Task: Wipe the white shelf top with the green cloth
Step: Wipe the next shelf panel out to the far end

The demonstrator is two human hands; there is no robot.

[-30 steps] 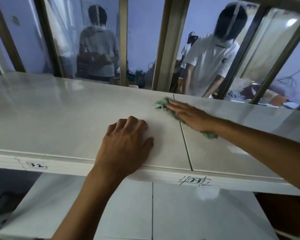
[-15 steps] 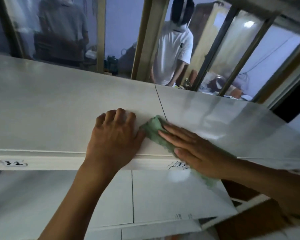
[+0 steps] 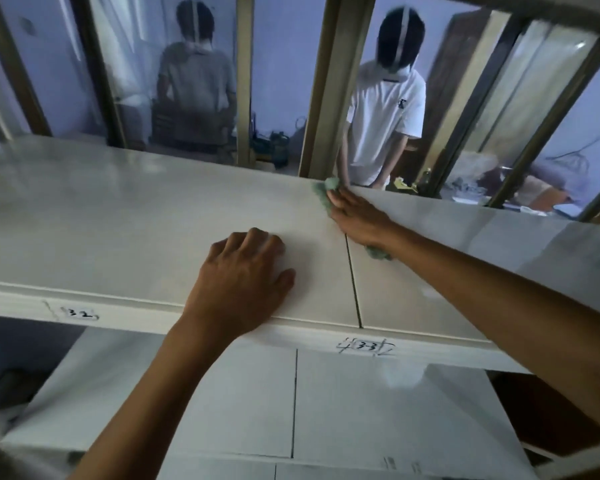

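Note:
The white shelf top [image 3: 125,223] runs across the view, split by a dark seam right of centre. My right hand [image 3: 355,216] lies flat on the green cloth [image 3: 324,195] at the far edge of the shelf, by the seam; the cloth shows past the fingertips and again under the wrist. My left hand [image 3: 243,278] rests palm down on the shelf top near its front edge, left of the seam, with its fingers slightly bent and holding nothing.
A lower white shelf [image 3: 378,410] sits beneath. The front lip carries handwritten labels [image 3: 364,348]. Upright metal posts [image 3: 329,84] stand behind the far edge, and two people [image 3: 385,109] stand beyond them.
My right hand has pushed the cloth from the shelf's front edge out to the far edge along the seam. My left hand has stayed in place.

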